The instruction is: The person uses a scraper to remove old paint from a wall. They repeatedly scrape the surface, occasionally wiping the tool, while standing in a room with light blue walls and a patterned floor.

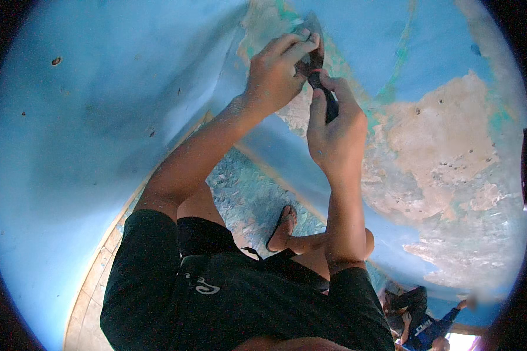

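Note:
My right hand (pixel 340 118) is closed around the black handle (pixel 332 112) of a trowel-like scraper. Its dark, pointed blade (pixel 319 55) lies against the wall at the top of the view. The fingers of my left hand (pixel 276 66) grip the blade and cover part of it. Around the tool the blue paint has come off in a patch, baring beige plaster (pixel 294 114) edged with green remnants of older paint.
Blue wall (pixel 79 109) meets this one at a corner on the left. Paint flakes cover the floor (pixel 250 188) around my sandalled foot (pixel 286 219). A large bare plaster patch (pixel 439 145) spreads right. Another person (pixel 421 322) reaches toward the wall at lower right.

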The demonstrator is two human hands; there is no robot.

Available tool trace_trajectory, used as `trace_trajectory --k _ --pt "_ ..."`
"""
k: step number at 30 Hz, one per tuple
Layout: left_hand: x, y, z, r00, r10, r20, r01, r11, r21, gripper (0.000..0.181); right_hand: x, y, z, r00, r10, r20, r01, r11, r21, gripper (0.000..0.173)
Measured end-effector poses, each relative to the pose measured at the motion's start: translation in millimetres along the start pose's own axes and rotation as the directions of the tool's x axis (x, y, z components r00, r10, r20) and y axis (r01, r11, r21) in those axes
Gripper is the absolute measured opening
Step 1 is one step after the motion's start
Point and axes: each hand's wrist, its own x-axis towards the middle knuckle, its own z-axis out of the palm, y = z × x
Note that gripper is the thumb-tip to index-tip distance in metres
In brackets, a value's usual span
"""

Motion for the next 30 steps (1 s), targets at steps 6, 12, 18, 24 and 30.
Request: trace_trajectory --k 6,12,18,24,30 --pt "-11 10 3 0.996 0.094 0.008 -0.093 0.993 -0.068 0.052 -25 -4 -8 0.994 0.106 -0.006 -0.106 0.994 -0.013 0.018" --pt "-12 2 -3 0.994 0.073 0.081 -0.068 0.996 -0.062 0.061 -26 9 7 0.999 -0.039 -0.029 0.038 0.999 -0.015 0.025" --pt "-2 -10 6 0.995 0.096 0.001 -0.096 0.989 0.111 0.059 -2 12 3 0.999 -0.032 -0.01 0.032 0.999 -0.007 0.024" --pt "-17 3 4 0.997 0.071 0.042 -0.07 0.998 -0.007 0.06 -21 16 4 0.995 -0.08 -0.057 0.082 0.996 0.041 0.026" --pt "6 -21 -5 1.0 0.011 -0.009 -0.011 1.0 -0.024 0.061 4 7 20 0.993 -0.106 -0.047 0.105 0.994 -0.024 0.021"
